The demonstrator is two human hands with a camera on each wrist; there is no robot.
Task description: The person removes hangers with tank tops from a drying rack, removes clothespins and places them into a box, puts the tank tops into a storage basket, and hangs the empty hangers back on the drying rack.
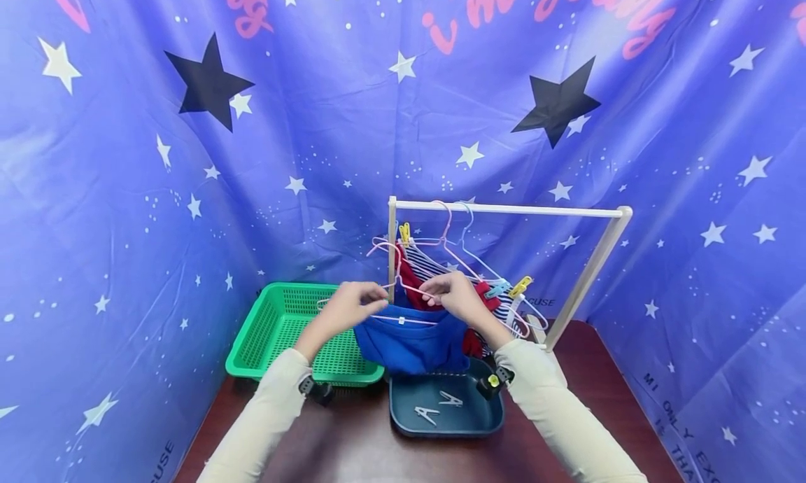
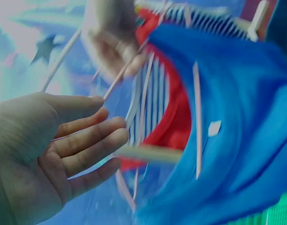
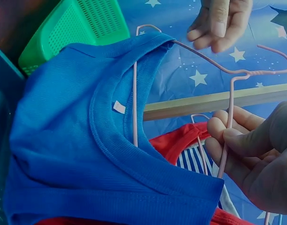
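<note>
A blue garment with a round ribbed neckline and a small white label hangs on a pink wire hanger. The hanger's lower bar shows inside the neck opening. My right hand pinches the hanger's sloping arm between thumb and fingers, as the right wrist view shows. Beside the other arm of the hanger is my left hand, its fingers loosely bent and holding nothing in the left wrist view. The hanger's hook points up, in front of the rack's left post.
A wooden rack bears red and striped garments on hangers, with yellow clips and a blue clip. At left stands a green basket. A dark tray below the garment holds two grey clothespins.
</note>
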